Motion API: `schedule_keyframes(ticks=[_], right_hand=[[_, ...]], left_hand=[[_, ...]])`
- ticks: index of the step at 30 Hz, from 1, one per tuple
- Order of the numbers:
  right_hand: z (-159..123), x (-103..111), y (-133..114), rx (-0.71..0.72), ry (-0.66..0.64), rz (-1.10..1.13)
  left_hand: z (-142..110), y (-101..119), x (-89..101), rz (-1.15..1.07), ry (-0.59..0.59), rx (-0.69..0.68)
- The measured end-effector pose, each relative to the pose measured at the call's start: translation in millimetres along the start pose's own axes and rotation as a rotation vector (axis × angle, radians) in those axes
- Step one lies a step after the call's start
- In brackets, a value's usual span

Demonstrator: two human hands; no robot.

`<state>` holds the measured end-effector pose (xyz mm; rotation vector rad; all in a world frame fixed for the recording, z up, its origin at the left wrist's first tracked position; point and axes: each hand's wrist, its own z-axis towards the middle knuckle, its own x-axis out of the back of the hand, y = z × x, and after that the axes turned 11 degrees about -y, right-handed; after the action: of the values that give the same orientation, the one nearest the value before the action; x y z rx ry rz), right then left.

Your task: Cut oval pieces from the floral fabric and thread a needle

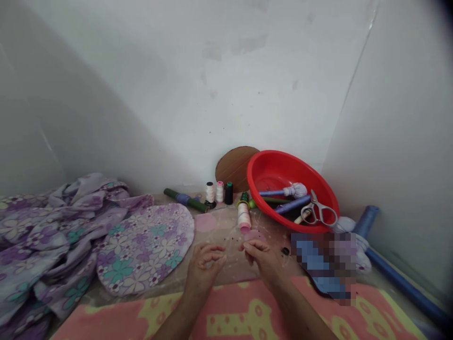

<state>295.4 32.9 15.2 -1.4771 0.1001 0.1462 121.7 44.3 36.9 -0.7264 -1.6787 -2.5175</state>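
Note:
My left hand is held above the front of the work surface, its fingers loosely bent and the thumb apart from them, with nothing visible in it. Opposite it, my right hand has thumb and forefinger pinched together; whatever is between them is too small to make out. Just beyond the right hand a white thread spool with a pink base lies tipped towards me. Left of my left hand lies a rounded piece of purple floral fabric. Under my forearms spreads a pink and yellow cloth.
Behind stand two white thread spools and a black one, beside a green rod. A tilted red basin holds scissors and leans near a cardboard disc. At right are a blurred-out item and a blue rod.

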Motion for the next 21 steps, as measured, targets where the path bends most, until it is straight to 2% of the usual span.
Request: schedule_keyframes(ticks=[2,6,8,14,21], right_hand=[[0,-1,2,-0.003,0.003,-0.025],[0,-5,5,-0.014,-0.017,-0.016],[-1,-7,6,-0.018,-0.025,-0.020],[1,-11,15,-0.041,-0.036,-0.037],[-1,-17,16,-0.054,-0.060,0.023]], left_hand=[[-1,0,-1.5,-0.089,-0.012,0.051],[-3,-3,-7.0,-0.301,-0.017,0.246],[-4,-4,-9.0,-0.364,0.005,0.281],[-5,-3,-11.2,-0.458,0.071,0.283],[-7,-1,-15.5,-0.466,0.084,0.268]])
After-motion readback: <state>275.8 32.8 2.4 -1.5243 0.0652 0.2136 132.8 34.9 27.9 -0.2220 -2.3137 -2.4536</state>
